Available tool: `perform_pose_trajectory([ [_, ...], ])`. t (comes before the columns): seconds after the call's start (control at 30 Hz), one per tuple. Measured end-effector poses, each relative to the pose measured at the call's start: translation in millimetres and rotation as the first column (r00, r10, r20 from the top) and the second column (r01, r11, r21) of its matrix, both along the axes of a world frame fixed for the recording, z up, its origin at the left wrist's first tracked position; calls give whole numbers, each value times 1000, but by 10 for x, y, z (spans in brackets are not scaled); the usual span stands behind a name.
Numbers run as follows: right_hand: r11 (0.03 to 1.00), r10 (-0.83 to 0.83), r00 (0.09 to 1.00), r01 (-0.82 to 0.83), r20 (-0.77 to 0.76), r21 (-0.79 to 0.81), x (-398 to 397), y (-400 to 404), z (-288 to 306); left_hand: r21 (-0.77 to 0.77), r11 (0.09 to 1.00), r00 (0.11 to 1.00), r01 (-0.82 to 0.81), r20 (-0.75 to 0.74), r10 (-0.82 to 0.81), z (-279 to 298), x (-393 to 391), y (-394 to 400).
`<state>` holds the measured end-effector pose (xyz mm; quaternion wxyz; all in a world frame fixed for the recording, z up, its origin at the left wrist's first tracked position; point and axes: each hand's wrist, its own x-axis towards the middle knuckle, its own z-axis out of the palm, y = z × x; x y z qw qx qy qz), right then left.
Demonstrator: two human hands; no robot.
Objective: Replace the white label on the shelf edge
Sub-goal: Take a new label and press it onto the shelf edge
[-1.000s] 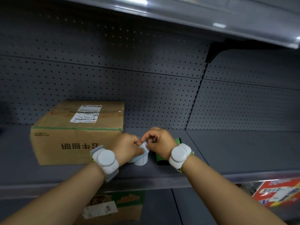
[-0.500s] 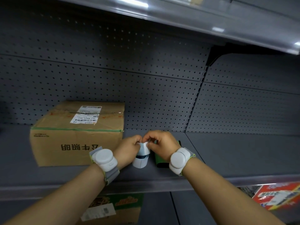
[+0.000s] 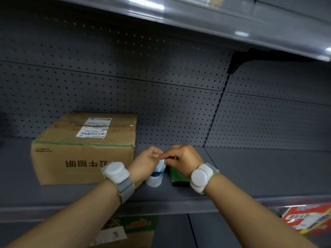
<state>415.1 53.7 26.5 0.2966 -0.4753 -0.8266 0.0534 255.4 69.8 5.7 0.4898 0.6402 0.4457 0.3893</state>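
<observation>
The person stands in front of a dark grey metal shelf (image 3: 250, 176) and holds both hands together over it, just to the right of a cardboard box (image 3: 84, 158). The left hand (image 3: 145, 165) is curled around a small white roll (image 3: 155, 178) with a blue band, which I judge to be the roll of labels; it stands almost upright, its long axis vertical, its lower end close to the shelf surface. The right hand (image 3: 184, 161) meets the left one at the top of the roll, and its thumb and forefinger are pinched on something thin and white there, probably the free end of a white label (image 3: 162, 162), though it is too small to be sure. So both hands are closed, and they touch each other. The shelf edge (image 3: 161, 205), a smooth, slightly shiny strip where the label must go, lies below the hands and nearer to the person; the 2 hands look about equally near to it. A flat green and black thing (image 3: 177, 178) lies on the shelf just beside the roll, under the right wrist. The back wall is matte perforated metal, and the box is rough brown cardboard with paper stickers.
</observation>
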Motion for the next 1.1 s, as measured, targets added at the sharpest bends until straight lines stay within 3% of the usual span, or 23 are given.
perform_pose_trajectory([
  [0.33, 999, 10, 999, -9, -35, 47, 42, -12, 15, 39, 999, 998, -14, -60, 17, 23, 79, 46],
  [0.53, 1000, -5, 998, 3, -63, -21, 99, -55, -18, 183, 980, 963, -81, -241, 125, -15, 59, 53],
  [0.67, 994, -27, 960, -2, -278, -107, 125, -122, 8, 289, 955, 912, -69, -369, 177, -32, 54, -1],
  [0.8, 986, -80, 898, 7, -434, -168, 136, -181, 69, 322, 946, 897, -46, -403, 180, -68, 39, -16],
  [0.93, 973, -179, 751, 39, -635, -228, 150, -202, 94, 357, 933, 894, -38, -404, 191, -144, -13, -35],
  [1.1, 972, -231, 684, 124, -692, -201, 100, -206, 119, 359, 933, 934, 27, -341, 104, -188, -139, -86],
])
